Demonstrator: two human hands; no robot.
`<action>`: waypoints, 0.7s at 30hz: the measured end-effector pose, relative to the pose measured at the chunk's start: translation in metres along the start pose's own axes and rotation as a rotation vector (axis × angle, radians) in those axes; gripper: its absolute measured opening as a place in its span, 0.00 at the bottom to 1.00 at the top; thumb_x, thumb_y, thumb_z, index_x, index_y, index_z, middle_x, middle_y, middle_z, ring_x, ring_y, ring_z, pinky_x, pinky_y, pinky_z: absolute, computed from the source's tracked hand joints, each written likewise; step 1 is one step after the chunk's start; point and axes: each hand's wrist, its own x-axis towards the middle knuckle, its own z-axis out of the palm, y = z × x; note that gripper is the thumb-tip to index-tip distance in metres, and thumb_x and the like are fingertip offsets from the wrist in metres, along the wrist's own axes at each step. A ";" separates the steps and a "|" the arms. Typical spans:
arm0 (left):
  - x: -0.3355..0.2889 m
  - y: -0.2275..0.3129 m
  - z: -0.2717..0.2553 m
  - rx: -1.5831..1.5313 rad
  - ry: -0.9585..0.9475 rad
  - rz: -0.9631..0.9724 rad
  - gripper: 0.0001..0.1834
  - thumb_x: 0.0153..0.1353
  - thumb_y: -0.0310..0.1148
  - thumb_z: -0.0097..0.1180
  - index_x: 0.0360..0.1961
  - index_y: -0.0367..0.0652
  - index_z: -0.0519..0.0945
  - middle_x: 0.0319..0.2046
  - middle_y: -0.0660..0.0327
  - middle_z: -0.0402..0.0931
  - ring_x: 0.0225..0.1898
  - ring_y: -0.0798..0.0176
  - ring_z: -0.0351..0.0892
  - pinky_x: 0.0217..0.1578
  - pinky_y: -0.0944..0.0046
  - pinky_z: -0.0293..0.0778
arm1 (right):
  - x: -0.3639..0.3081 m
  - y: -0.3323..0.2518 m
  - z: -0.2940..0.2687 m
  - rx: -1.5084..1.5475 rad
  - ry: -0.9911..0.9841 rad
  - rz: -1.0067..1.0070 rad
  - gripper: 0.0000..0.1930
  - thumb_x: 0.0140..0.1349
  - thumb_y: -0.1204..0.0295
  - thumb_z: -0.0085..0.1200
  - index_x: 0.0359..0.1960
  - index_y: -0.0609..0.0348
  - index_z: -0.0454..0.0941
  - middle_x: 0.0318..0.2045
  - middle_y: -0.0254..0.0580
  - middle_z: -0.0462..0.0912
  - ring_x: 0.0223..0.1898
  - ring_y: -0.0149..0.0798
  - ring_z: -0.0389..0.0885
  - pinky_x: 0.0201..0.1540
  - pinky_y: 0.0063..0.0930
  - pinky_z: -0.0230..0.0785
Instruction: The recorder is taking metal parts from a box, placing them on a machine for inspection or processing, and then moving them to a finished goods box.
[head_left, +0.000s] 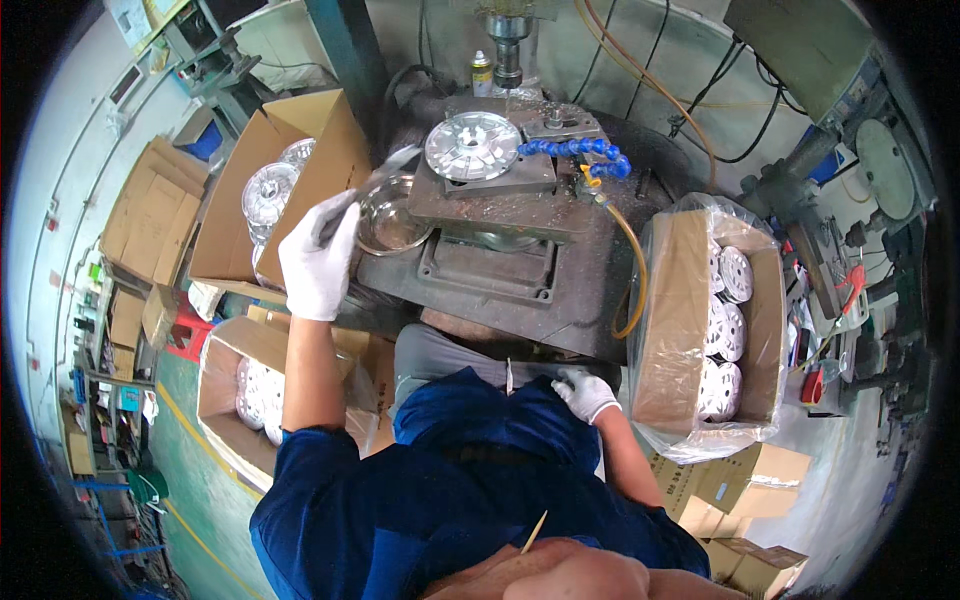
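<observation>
My left hand (320, 258), in a white glove, is raised beside the drill press table and closed round a slim, brush-like tool (393, 168). Motion blurs the tool; its pale end points toward a round, slotted silver metal disc (473, 147). The disc lies on a steel fixture block (480, 200) below the drill chuck (508, 62). Beside my left hand stands a shiny metal bowl (372, 228) with something dark in the bottom. My right hand (587, 394), also white-gloved, rests on my right thigh with its fingers loosely laid out and nothing in them.
Cardboard boxes of similar discs stand at left (225, 215), lower left (222, 405) and right (668, 330), the right one lined with plastic. A blue jointed coolant hose (575, 147) reaches the disc. A spray can (481, 75) stands behind. Metal chips litter the machine table (590, 290).
</observation>
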 end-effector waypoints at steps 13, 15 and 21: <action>0.048 0.070 0.087 -0.114 -0.089 0.008 0.13 0.58 0.31 0.59 0.41 0.33 0.80 0.35 0.55 0.82 0.37 0.69 0.80 0.42 0.70 0.73 | -0.026 0.012 0.006 0.087 0.014 0.042 0.24 0.62 0.52 0.45 0.50 0.57 0.75 0.47 0.55 0.77 0.51 0.53 0.74 0.54 0.38 0.66; 0.050 0.065 0.083 -0.028 0.008 0.140 0.13 0.59 0.31 0.58 0.41 0.33 0.80 0.35 0.55 0.82 0.37 0.69 0.80 0.42 0.70 0.74 | -0.027 0.017 0.008 0.101 0.028 0.049 0.24 0.62 0.52 0.45 0.50 0.57 0.75 0.47 0.55 0.77 0.51 0.53 0.74 0.54 0.39 0.66; 0.034 0.062 0.065 -0.123 -0.004 0.056 0.12 0.58 0.29 0.58 0.41 0.32 0.80 0.34 0.57 0.82 0.36 0.71 0.79 0.40 0.71 0.74 | -0.025 0.017 0.003 0.092 -0.011 0.060 0.23 0.61 0.53 0.46 0.52 0.55 0.74 0.49 0.54 0.77 0.51 0.53 0.74 0.54 0.40 0.66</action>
